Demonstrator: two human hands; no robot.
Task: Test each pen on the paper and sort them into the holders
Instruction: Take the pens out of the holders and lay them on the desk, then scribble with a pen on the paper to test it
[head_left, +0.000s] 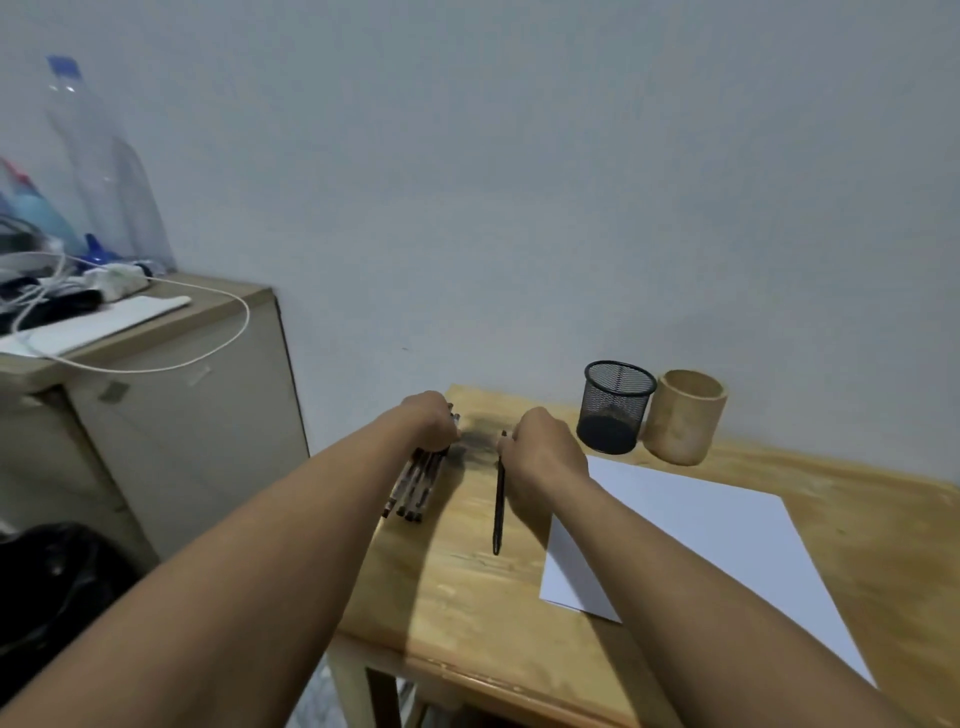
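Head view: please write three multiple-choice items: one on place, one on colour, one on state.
1. The wooden holder stands: A) right of the mesh holder; B) left of it; C) inside it.
2. The paper is: A) yellow; B) white; C) black.
3. The right hand: A) lies flat; B) grips a holder; C) pinches one pen.
Answers: 1 A, it stands rightmost; 2 B, the sheet is plain white; 3 C, it curls round the pen's far end.
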